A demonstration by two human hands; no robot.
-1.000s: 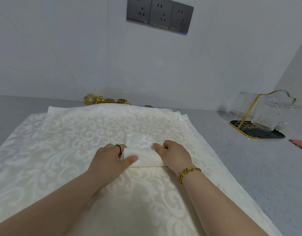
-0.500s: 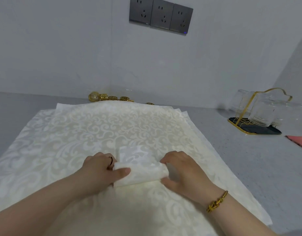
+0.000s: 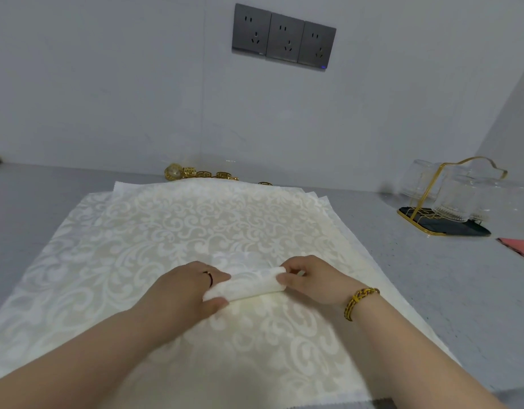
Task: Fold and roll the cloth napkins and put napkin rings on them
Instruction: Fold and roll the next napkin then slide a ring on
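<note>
A rolled cream napkin (image 3: 245,285) lies across a stack of flat cream damask napkins (image 3: 172,231) on the grey counter. My left hand (image 3: 185,289) grips the roll's left end, thumb underneath and fingers over the top. My right hand (image 3: 311,278) pinches the right end with its fingertips. A short unrolled flap of the napkin (image 3: 240,259) still lies flat just behind the roll. Several gold napkin rings (image 3: 196,173) sit in a row at the far edge of the stack, by the wall.
A gold wire rack on a dark tray (image 3: 444,225) with upturned ribbed glasses (image 3: 452,199) stands at the right. A pink item (image 3: 520,246) shows at the right edge. Wall sockets (image 3: 284,36) are above. Bare counter (image 3: 432,290) lies to the right of the stack.
The roll has grown thicker and the flat flap behind it shorter. Both hands drew back toward me with it, and the roll now tilts, right end higher.
</note>
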